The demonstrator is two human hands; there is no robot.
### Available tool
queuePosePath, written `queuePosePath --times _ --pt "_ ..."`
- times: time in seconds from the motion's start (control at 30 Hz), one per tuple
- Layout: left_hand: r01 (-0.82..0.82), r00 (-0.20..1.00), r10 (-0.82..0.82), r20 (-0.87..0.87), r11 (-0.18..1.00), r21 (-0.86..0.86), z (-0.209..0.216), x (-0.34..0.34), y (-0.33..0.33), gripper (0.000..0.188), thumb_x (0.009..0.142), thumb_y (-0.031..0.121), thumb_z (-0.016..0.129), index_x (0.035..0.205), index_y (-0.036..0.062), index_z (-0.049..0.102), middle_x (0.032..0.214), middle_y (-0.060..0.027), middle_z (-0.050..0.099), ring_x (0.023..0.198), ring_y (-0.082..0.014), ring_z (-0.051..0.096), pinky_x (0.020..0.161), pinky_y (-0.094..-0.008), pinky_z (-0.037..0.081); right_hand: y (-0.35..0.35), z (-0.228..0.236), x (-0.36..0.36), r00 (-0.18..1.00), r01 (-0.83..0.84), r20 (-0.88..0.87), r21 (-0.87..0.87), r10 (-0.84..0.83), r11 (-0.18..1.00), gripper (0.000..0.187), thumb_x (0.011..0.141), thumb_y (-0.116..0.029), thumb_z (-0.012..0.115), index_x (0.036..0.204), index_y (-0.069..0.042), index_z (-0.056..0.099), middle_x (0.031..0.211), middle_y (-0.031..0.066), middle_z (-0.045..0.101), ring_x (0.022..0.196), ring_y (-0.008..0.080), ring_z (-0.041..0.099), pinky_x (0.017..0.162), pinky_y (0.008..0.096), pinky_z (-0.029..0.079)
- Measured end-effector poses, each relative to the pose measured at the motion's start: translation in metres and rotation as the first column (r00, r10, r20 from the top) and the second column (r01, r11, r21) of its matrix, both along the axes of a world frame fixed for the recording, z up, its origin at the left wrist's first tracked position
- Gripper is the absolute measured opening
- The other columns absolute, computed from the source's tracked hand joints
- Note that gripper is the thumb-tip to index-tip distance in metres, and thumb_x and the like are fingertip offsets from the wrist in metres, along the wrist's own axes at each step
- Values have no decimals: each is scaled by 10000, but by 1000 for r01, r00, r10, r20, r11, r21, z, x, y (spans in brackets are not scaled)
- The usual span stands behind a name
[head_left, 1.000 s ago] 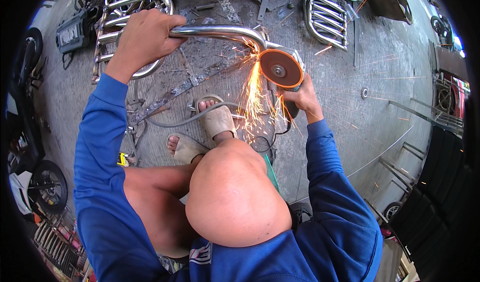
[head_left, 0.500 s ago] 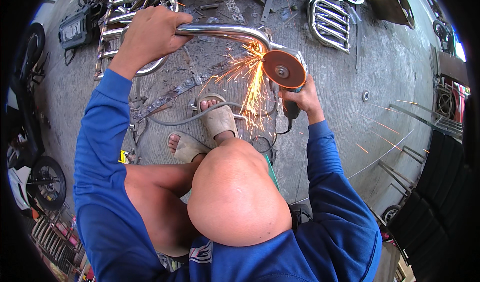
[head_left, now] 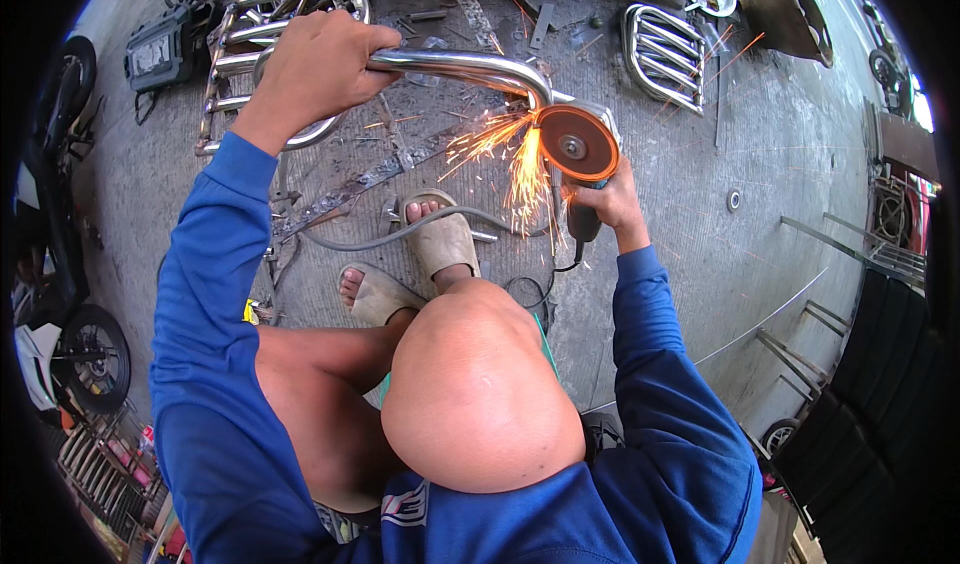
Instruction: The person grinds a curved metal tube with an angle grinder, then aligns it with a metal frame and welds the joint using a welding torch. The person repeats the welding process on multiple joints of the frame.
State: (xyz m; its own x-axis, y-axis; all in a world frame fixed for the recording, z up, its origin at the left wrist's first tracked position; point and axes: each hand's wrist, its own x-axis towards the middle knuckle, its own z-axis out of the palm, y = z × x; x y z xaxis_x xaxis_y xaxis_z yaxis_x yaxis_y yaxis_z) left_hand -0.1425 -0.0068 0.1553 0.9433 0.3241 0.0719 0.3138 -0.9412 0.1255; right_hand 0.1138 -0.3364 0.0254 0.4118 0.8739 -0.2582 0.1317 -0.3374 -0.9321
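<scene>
My left hand (head_left: 328, 69) is closed round a bent, shiny metal tube (head_left: 450, 62), holding it above the floor. In my right hand (head_left: 612, 202) is an angle grinder (head_left: 585, 226), gripped by its body, with its lower end and cord toward me. Its reddish-brown disc (head_left: 578, 144) touches the curved right end of the tube. Orange sparks (head_left: 522, 179) spray from that contact, down and to the left. The far side of the grinder's head is partly hidden behind the disc.
Racks of bent metal tubes (head_left: 235, 64) lie behind my left hand, another tube frame (head_left: 665, 59) at the far right. A dark case (head_left: 160, 52) stands far left. A grey cable (head_left: 400, 232) crosses my sandalled feet. A metal ring (head_left: 734, 200) lies on the concrete floor right of the grinder.
The tube and the grinder have shifted slightly right in the picture, along with the whole scene. The disc still meets the tube's end, and the sparks continue in a changed spray.
</scene>
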Motion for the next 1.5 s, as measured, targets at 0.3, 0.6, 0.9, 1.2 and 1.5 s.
queuePosePath --times 0.3,0.6,0.9,1.2,1.5 --pt "-16 1000 16 -12 1000 12 1 -1 -2 232 866 394 832 940 176 796 671 -113 685 683 -325 724 615 -438 553 -3 -5 0 996 30 83 -53 -26 998 567 656 -138 926 1169 14 738 1095 89 787 1012 186 716 963 381 554" --pt "-11 1000 11 -9 1000 4 1 0 -2 227 861 386 833 947 178 801 673 -116 688 689 -330 724 628 -442 563 -1 -8 -2 998 23 64 6 -24 1000 517 658 -105 923 1130 13 747 1052 91 789 948 178 721 911 370 568" --pt "-12 998 15 68 999 -35 2 5 -3 209 873 336 787 877 135 730 677 -139 652 707 -391 674 634 -497 506 -8 3 -4 989 38 143 27 -41 999 595 624 -176 911 1157 21 735 1045 87 782 933 189 709 902 368 560" --pt "-36 999 36 10 999 -30 6 7 -13 161 873 292 784 917 144 740 701 -137 675 686 -376 686 634 -486 521 -42 7 -22 964 200 174 38 -203 979 587 630 -193 897 1155 13 731 1010 80 771 895 181 711 865 362 571" --pt "-23 998 22 54 1000 14 -5 -5 -30 169 881 230 803 968 133 696 757 -117 691 673 -366 676 577 -453 492 -34 -12 -32 956 243 149 75 -252 967 599 616 -189 917 1154 -9 726 1037 93 780 917 187 724 884 358 574"
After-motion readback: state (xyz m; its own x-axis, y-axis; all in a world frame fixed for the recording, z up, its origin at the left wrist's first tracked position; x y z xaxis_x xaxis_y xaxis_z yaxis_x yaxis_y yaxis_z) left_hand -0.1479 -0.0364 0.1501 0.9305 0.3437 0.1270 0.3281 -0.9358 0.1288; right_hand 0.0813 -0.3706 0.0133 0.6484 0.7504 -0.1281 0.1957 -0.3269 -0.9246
